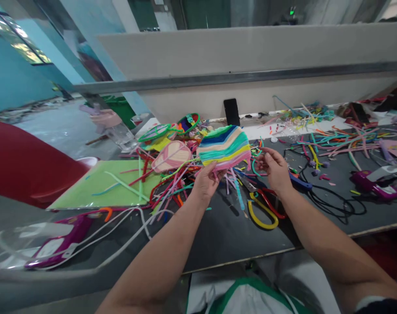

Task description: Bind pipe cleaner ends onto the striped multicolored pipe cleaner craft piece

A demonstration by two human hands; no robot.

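Observation:
In the head view, my left hand (207, 182) is closed on the lower edge of a rounded striped piece (224, 147) made of pipe cleaners laid side by side. Its bands are green, dark blue, cream, teal, yellow and pink. Just right of that piece, my right hand (273, 168) has its fingers pinched together; whatever lies between them is too small to make out. A curled teal pipe cleaner (253, 168) shows beside those fingertips. Below the hands, scissors with a yellow handle (263, 224) and a red handle rest on the dark table (224, 248).
Loose pipe cleaners (345, 141) litter the table. A pink leaf-shaped piece (172, 157) lies beside a green sheet (97, 185). Purple glue guns (59, 242) with cords sit at both sides. A phone (231, 112) leans at the back; a red chair (25, 165) stands left.

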